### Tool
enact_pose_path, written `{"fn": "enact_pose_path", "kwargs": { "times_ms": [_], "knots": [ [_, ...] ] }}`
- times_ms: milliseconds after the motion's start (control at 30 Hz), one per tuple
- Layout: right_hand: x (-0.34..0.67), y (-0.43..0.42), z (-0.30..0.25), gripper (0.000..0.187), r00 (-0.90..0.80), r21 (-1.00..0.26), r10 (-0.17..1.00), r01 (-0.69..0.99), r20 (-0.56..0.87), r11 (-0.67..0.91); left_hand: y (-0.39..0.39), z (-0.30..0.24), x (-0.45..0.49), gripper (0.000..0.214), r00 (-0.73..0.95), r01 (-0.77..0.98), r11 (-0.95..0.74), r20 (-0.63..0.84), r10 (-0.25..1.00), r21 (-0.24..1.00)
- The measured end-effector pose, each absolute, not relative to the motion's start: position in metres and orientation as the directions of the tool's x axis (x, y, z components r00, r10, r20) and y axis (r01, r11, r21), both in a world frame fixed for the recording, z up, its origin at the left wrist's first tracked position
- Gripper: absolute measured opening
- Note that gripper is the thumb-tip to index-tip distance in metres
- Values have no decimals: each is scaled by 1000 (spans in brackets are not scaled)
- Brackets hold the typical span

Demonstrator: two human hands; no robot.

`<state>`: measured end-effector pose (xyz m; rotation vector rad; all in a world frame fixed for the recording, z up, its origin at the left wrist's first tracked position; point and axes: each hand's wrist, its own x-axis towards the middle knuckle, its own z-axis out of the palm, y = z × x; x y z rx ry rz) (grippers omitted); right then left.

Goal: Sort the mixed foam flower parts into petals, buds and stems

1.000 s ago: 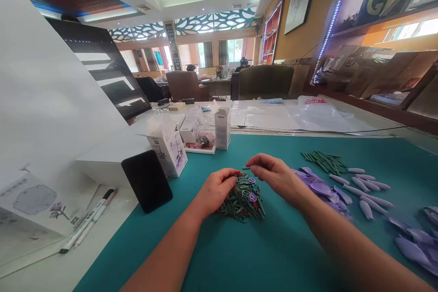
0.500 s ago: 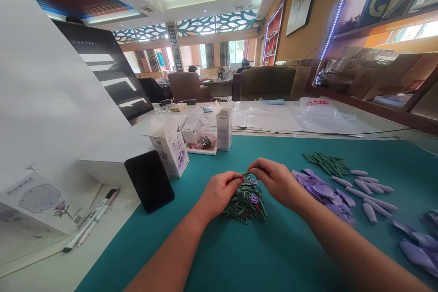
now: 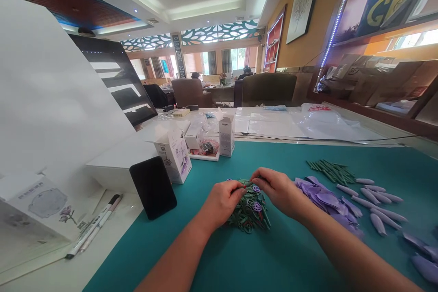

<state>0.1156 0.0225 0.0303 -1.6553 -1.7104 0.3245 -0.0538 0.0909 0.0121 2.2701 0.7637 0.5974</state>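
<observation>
Both my hands meet over a pile of small green plastic pieces (image 3: 251, 216) on the green mat (image 3: 236, 260). My left hand (image 3: 222, 200) is closed in a pinch at the pile's upper left, with a bit of red at its fingertips. My right hand (image 3: 275, 189) also pinches, at the upper right. A thin green piece (image 3: 249, 183) spans the gap between both sets of fingertips; its exact kind is too small to make out. Purple wheel-shaped pieces (image 3: 256, 206) and red bits lie among the green ones.
Right of my hands lie purple petal pieces (image 3: 328, 200), green sticks (image 3: 331, 171) and pale purple tapered pieces (image 3: 378, 223). On the left stand a black tablet (image 3: 153, 188) and a printed box (image 3: 175, 157). Behind are a narrow white box (image 3: 226, 136), a tray (image 3: 205, 157) and markers (image 3: 94, 226).
The camera view has tilted up slightly, so everything sits lower and a little to the right. My hands stay pinched together over the pile, their fingertips still close to each other.
</observation>
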Motion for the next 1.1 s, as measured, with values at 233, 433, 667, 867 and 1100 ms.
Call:
{"fn": "enact_pose_path", "kwargs": {
  "times_ms": [233, 433, 667, 867, 1100],
  "knots": [
    [112, 21, 34, 23, 92, -648, 957, 753, 277, 115, 91, 10, -55, 32, 723, 359, -636, 227, 652, 683],
    [109, 23, 30, 26, 128, -690, 951, 715, 281, 107, 89, 14, -55, 32, 725, 375, -650, 227, 650, 661],
    [103, 21, 28, 24, 171, -679, 937, 729, 305, 88, 87, 16, -56, 33, 737, 386, -662, 217, 640, 642],
    [100, 22, 21, 22, 167, -674, 924, 729, 345, 120, 86, 16, -56, 32, 731, 407, -680, 229, 643, 610],
    [98, 23, 17, 22, 193, -696, 925, 711, 327, 98, 85, 16, -56, 31, 723, 411, -681, 238, 648, 606]
  ]
}}
